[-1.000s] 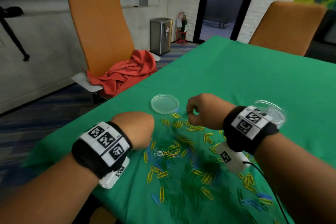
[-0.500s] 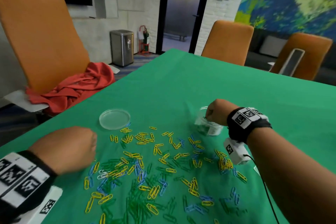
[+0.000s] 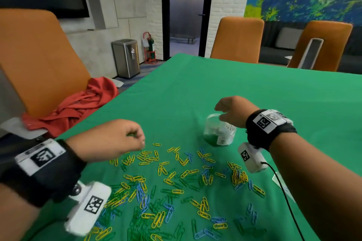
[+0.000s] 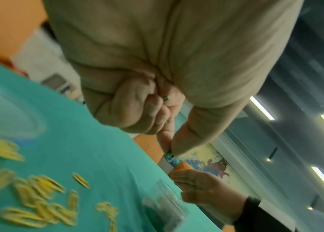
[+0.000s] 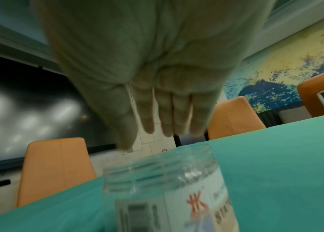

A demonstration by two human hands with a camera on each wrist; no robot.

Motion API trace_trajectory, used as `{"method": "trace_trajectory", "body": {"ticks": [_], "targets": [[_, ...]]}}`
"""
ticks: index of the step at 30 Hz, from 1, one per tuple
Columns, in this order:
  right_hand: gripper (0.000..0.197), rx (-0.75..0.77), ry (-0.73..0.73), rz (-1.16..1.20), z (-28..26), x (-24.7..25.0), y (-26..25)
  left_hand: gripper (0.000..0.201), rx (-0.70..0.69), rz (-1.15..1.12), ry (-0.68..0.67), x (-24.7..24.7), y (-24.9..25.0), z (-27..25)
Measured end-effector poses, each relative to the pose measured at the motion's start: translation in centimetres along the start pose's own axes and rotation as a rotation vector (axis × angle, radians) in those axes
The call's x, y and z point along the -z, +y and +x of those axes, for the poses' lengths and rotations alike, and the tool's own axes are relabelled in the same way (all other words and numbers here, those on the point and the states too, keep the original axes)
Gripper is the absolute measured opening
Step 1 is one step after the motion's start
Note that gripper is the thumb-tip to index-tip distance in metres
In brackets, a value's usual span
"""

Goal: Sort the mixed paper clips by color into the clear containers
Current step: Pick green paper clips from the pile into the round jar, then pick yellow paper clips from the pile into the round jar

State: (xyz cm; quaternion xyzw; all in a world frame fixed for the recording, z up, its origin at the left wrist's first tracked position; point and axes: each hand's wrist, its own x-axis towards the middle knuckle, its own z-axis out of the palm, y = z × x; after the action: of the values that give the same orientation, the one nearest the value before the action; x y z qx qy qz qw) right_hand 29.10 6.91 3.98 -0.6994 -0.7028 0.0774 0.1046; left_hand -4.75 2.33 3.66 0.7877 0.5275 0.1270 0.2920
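Far left: orange chair with a red cloth on its seat, beside the green table.

Near left: left hand curled into a fist above the table. Fingers tight together, pinching green paper clips that poke out between them. Looks like a small bunch, ready to go in a jar.

Middle, near: big mixed pile of paper clips spread flat on the table. Yellow, blue and green, all jumbled. Lots left to sort.

Right of middle, a bit farther: clear jar, standing upright with no lid on. Green clips at the bottom, so green is started. No yellow or blue ones put away anywhere in sight. No other container to be seen here.

Right: right hand just above the jar's mouth. Fingers straight, side by side, pointing down, holding nothing. Not touching the jar, as far as can be told.

Most of the job not yet done.
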Motion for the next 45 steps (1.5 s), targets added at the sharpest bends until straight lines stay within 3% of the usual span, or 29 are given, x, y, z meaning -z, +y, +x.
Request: {"method": "trace_trajectory", "body": {"ticks": [2,4,9,14,22,25,28,33,39,41,45], "targets": [[0.062,-0.049,-0.155,-0.07,-0.5,-0.6,0.1,0.014,-0.045,-0.051,-0.092,-1.1,2.4,3.3],[0.07,-0.103,-0.223,-0.089,-0.8,-1.1,0.2,0.014,-0.094,-0.037,-0.102,-2.5,4.8,7.0],[0.069,-0.125,-0.206,-0.012,-1.0,-1.8,0.8,0.007,-0.23,0.157,0.006,-6.5,11.2,14.1],[0.05,-0.081,-0.193,0.055,-1.1,-2.2,1.5,0.014,-0.354,0.491,-0.155,-9.0,13.6,17.2],[0.052,-0.036,-0.194,0.051,-1.3,-2.2,1.7,0.017,-0.361,0.547,-0.16,-8.2,14.2,17.6],[0.055,-0.031,-0.187,0.035,-1.4,-2.4,1.6,0.009,-0.339,0.504,-0.142,-8.3,13.9,17.7],[0.06,-0.049,-0.197,0.014,-1.4,-2.6,1.5,0.018,-0.307,0.449,-0.119,-8.1,13.6,18.0],[0.065,-0.063,-0.203,-0.019,-1.3,-2.8,1.6,0.028,-0.226,0.236,-0.132,-7.9,12.7,18.5],[0.069,-0.071,-0.209,-0.024,-1.2,-2.9,1.6,0.017,-0.191,-0.076,-0.149,-7.4,12.1,18.0],[0.067,-0.075,-0.211,-0.044,-1.1,-3.0,1.3,0.014,-0.247,-0.042,-0.077,-6.9,11.7,17.5],[0.055,-0.068,-0.22,-0.143,-1.1,-2.1,0.6,0.007,-0.437,0.27,0.076,-6.8,11.5,14.2]]}}
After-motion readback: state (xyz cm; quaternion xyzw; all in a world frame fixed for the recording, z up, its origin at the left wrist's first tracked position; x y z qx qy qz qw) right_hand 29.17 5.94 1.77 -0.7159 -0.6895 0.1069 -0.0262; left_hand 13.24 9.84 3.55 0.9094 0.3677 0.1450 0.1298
